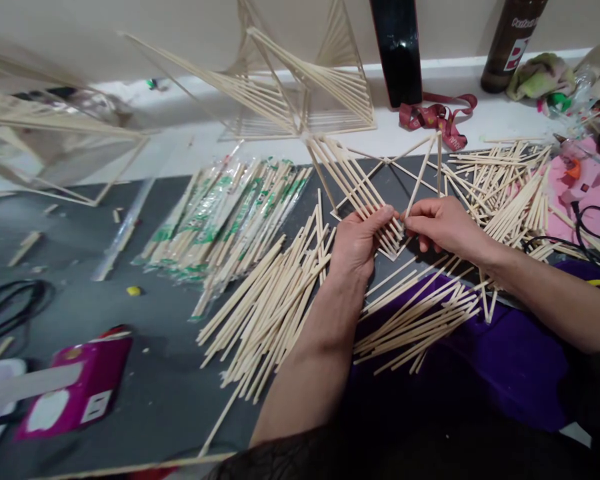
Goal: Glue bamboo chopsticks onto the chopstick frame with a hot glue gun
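Observation:
A small frame of thin wooden sticks (347, 172) is between my two hands, with a slanting row of sticks fanned along one side. My left hand (357, 243) is closed on the lower part of this row, thumb on top. From the right, my right hand (445, 227) pinches at the frame's near corner, where a stick (423, 175) rises from the fingertips; the exact contact is partly hidden. Below the hands, loose sticks (425, 320) lie on purple cloth (510, 360). Another pile of loose sticks (270, 300) is beside my left forearm.
Plastic-wrapped stick bundles (230, 213) lie on the dark tabletop (175, 373). Larger stick structures (325, 87) stand behind. A heap of sticks (505, 187), pink sheet (585, 177) and cables are at right. A red ribbon (437, 120) and brown bottle (513, 47) sit at the back.

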`<state>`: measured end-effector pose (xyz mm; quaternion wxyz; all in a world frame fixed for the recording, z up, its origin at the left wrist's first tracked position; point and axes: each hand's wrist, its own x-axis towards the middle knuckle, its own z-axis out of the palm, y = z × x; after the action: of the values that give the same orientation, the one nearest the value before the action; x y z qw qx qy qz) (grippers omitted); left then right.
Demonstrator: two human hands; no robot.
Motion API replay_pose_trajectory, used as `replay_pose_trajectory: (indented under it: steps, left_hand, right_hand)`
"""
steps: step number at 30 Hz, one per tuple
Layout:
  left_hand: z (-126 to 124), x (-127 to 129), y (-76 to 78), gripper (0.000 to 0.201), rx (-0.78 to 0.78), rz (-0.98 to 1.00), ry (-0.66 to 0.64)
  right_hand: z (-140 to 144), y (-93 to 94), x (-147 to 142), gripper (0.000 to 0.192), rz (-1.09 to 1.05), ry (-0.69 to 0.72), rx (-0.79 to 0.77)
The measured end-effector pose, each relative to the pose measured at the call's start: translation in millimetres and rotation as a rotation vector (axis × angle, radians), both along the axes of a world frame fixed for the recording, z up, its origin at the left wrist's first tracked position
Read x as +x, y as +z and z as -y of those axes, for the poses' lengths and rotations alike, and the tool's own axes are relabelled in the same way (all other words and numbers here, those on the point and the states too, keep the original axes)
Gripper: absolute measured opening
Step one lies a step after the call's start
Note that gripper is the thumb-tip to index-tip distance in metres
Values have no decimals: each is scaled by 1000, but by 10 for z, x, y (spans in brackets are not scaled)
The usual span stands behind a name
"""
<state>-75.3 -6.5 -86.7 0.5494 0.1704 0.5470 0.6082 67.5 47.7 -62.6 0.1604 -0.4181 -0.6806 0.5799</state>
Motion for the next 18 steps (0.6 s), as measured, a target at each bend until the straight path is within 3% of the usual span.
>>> replay_pose_trajectory:
  steps: [18]
  left_hand:
    - [2,28,28,20,10,8,-7]
  right_hand:
    - [12,-25,-6,29,-20,12,44]
